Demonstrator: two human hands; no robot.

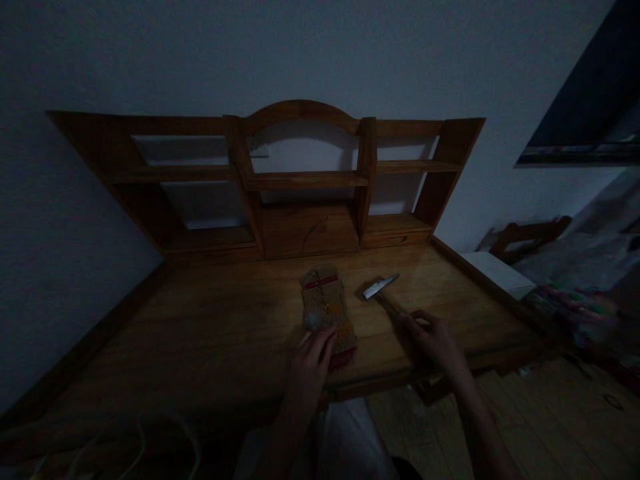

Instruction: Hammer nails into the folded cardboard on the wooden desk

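Forearms (477, 407) extended; left hand (313, 357) curled over packet (323, 297), grip unclear; right hand (430, 337) gripping hammer (382, 289).

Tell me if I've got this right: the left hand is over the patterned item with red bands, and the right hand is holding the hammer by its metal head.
Not quite: the right hand holds the hammer by its handle, not its metal head, as the head view shows. The rest stands.
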